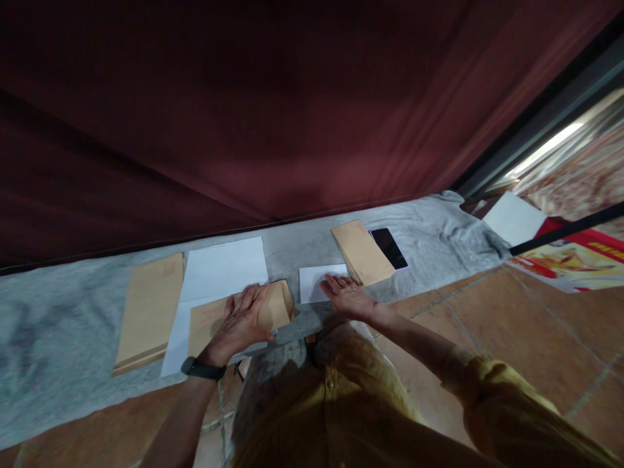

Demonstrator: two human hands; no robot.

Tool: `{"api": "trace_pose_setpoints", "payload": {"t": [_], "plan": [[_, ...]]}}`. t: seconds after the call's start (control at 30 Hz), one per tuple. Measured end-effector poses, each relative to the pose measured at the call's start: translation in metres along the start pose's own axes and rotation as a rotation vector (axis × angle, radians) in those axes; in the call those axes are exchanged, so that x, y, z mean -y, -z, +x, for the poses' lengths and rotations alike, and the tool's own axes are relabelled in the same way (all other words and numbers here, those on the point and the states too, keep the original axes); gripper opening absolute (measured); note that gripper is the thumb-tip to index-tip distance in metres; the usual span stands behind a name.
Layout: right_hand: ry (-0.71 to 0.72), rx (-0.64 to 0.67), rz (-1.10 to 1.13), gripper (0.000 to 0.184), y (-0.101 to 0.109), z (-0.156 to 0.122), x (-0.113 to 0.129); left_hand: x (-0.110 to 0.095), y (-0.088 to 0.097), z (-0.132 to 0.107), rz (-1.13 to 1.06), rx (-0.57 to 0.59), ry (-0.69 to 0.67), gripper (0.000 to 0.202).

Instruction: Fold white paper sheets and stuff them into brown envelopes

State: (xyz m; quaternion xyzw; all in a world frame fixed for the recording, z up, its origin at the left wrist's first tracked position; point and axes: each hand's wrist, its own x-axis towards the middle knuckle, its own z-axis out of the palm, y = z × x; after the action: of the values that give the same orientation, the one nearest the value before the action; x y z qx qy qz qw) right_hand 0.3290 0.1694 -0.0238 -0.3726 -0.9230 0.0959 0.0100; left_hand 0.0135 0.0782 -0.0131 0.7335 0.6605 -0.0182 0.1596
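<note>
With fingers stretched out, my left hand (244, 318) lies flat on a brown paper envelope (205, 322), whose right end stands slightly raised and gapes. Under that envelope are large white paper sheets (227, 263). My right hand (348, 296) rests with its fingers on a small white folded paper (314, 284), to the right of the envelope. Just beyond my right hand lies a stack of brown envelopes (363, 253), partly beside a dark phone (389, 247). Another pile of brown envelopes (149, 309) sits left of the white sheets.
A grey cloth (49, 331) covers the long, narrow surface in front of me. Dark red curtain (292, 117) hangs behind it. Tiled floor (487, 318) runs below. At the right are a red and yellow printed box (580, 260) and a white sheet (514, 218).
</note>
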Motion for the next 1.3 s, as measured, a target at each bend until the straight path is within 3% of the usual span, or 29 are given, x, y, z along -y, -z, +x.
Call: {"api": "trace_pose_setpoints", "payload": {"t": [0.37, 0.53, 0.67, 0.8, 1.03, 1.17, 1.3], "plan": [[0.053, 0.025, -0.085, 0.048, 0.008, 0.000, 0.001, -0.001, 0.002, 0.000, 0.006, -0.024, -0.015, 0.120], [0.041, 0.005, -0.037, 0.040, 0.029, -0.002, -0.007, -0.001, 0.002, 0.000, -0.016, -0.022, -0.008, 0.120], [0.024, -0.052, 0.097, 0.043, 0.059, -0.005, -0.010, -0.002, 0.003, 0.000, -0.029, -0.029, -0.019, 0.120], [-0.110, -0.096, 0.384, 0.037, 0.073, -0.002, -0.012, -0.003, 0.004, 0.000, -0.021, -0.012, 0.000, 0.121], [-0.160, 0.007, 0.924, 0.033, 0.044, 0.014, -0.021, -0.005, 0.004, -0.001, -0.038, -0.017, 0.012, 0.122], [-0.187, 0.050, 0.941, 0.031, 0.024, 0.020, -0.024, -0.003, 0.003, -0.002, -0.047, -0.023, -0.005, 0.120], [-0.199, 0.013, 0.807, 0.031, 0.022, 0.023, -0.024, -0.001, 0.001, -0.002, -0.064, -0.028, -0.024, 0.120]]}}
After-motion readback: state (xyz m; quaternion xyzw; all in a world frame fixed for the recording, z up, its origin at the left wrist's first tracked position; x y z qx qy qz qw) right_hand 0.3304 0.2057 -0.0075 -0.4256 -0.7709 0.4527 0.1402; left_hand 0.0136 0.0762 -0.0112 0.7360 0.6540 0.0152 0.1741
